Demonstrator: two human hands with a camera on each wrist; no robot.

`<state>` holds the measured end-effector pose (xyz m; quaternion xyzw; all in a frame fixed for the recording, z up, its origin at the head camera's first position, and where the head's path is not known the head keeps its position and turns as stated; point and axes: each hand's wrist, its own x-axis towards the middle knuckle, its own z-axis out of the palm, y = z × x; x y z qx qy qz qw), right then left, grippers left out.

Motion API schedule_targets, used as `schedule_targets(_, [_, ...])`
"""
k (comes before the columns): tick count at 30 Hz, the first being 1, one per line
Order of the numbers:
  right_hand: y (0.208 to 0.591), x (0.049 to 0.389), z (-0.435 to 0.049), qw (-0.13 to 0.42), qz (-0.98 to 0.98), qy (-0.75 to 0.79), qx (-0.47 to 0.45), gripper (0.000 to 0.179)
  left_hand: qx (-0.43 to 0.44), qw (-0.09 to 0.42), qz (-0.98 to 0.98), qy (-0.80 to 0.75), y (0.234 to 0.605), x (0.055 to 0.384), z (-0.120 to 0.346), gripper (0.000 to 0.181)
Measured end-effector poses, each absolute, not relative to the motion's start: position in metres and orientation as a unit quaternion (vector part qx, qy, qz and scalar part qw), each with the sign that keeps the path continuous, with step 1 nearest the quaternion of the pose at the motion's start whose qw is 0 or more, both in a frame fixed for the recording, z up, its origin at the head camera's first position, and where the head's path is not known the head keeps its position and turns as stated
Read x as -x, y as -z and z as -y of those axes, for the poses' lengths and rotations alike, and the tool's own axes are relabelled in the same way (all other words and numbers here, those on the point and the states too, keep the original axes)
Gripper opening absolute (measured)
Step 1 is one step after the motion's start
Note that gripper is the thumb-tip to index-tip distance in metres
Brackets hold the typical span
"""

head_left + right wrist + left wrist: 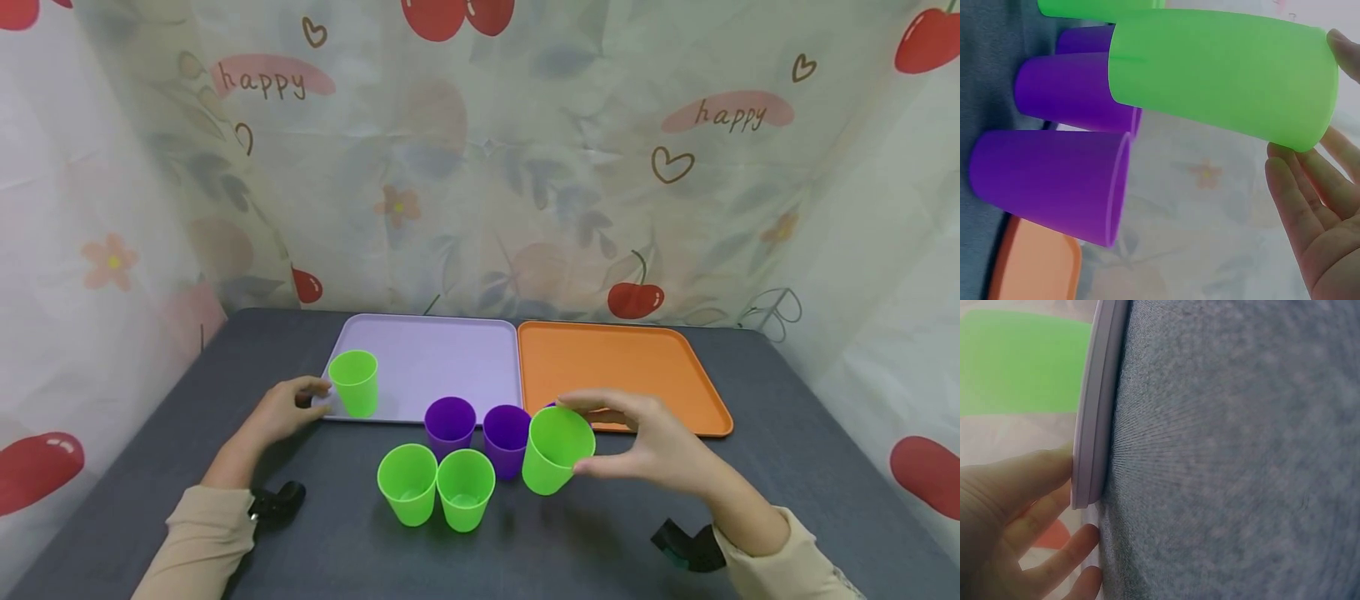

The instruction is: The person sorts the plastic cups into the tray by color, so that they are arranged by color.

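Observation:
My right hand (660, 442) holds a green cup (551, 458) near its rim, thumb on the near side and fingers on the far side. In the right wrist view that cup (1222, 75) is raised off the table. Behind it stand purple cups (450, 423), one of them mostly hidden in the head view; the right wrist view shows this purple cup (1050, 184) plainly. Two more green cups (466, 492) stand in front. My left hand (281, 408) rests by the front left corner of the lavender tray (442, 362), thumb against its rim, beside an upright green cup (355, 385).
An orange tray (611, 367) lies to the right of the lavender one, their edges side by side. Both are on a dark grey tabletop (315, 550). A printed curtain (487, 208) hangs behind the table and along both sides.

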<state>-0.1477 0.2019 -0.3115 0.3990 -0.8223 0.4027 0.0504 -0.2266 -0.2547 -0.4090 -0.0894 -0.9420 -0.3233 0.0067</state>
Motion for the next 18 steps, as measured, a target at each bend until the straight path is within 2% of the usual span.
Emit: schedule_targets(18, [0.287,0.166,-0.192,0.093,0.807,-0.394,-0.430,0.058,0.095,0.012,0.942,0.321,0.407,0.226,0.254,0.037])
